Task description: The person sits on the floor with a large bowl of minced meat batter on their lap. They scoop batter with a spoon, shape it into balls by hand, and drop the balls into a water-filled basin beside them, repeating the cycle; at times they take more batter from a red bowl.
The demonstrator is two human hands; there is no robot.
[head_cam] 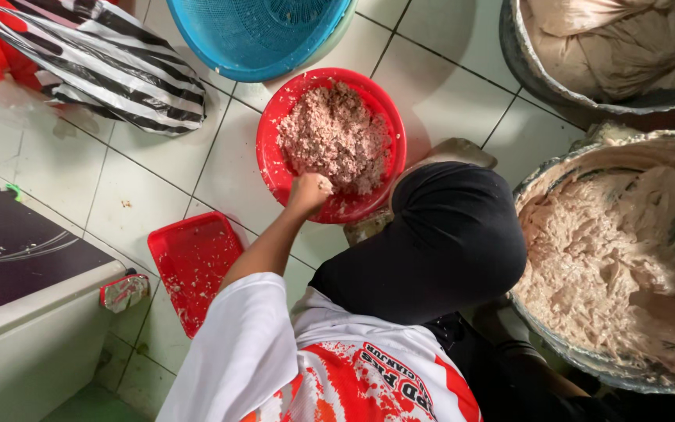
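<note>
While the red bowl [331,144] of minced pink mixture [336,134] sits on the tiled floor [142,184] at upper centre of the frame, the left hand [309,191] presses into the mixture at the bowl's lower rim, fingers clenched on a lump of it. Bare tiles lie open to its left, down to the red tray [193,266]; a blue basket [255,35] nearly touches the bowl's upper edge, a large metal basin [626,266] of pale paste crowds the right, and the right hand is out of view.

A food-preparation area, worked at floor level. White floor tiles [158,156] carry a red bowl [275,168] of minced mixture. Big metal basins [526,59] hold pale paste
</note>
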